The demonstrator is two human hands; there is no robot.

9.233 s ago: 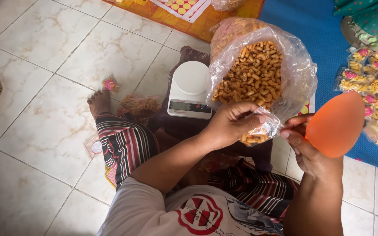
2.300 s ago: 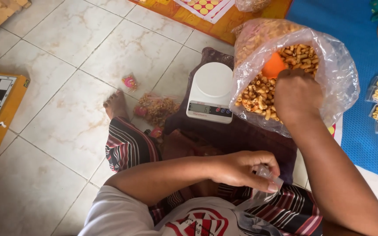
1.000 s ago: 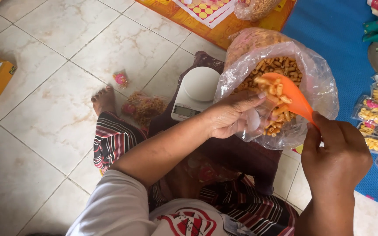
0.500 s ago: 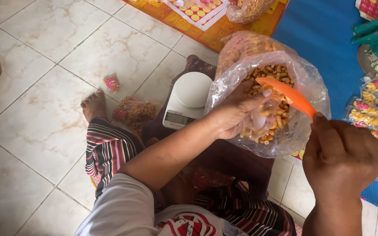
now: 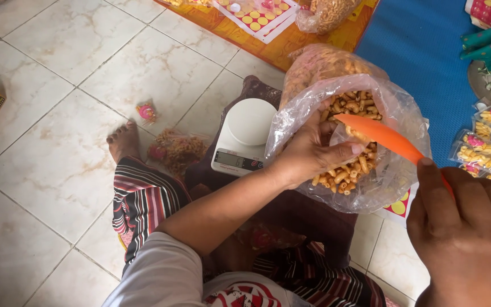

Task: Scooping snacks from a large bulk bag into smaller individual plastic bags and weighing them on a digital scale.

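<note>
Item: orange plastic scoop (image 5: 379, 136) — long axis on a diagonal, handle end low and right in the right hand (image 5: 464, 227), broad tip pointing up and left over the mouth of the big clear bag of macaroni-shaped snacks (image 5: 348, 142). The tilt looks meant to let pieces slide off the tip. The right hand is closed around the handle, thumb laid along its upper side.

Left hand (image 5: 313, 150): at the near rim of the big bag, just under the scoop tip, fingers curled and pinched on a small clear packet (image 5: 345, 173) that seems partly filled — the packet blurs into the bag plastic, so its outline is uncertain. It is held right below the tip, probably to catch what falls. The two hands are apart, joined only by way of scoop and packet.

Surroundings:
- white digital kitchen scale (image 5: 244, 136), just left of the big bag, on a dark cloth (image 5: 257, 91)
- loose filled packets (image 5: 177, 149) on the tiled floor (image 5: 69, 74) near the person's bare foot (image 5: 123, 142)
- row of finished packets (image 5: 487, 145) on a blue mat (image 5: 427, 45), far right
- striped garment (image 5: 149, 199) across the lap
</note>
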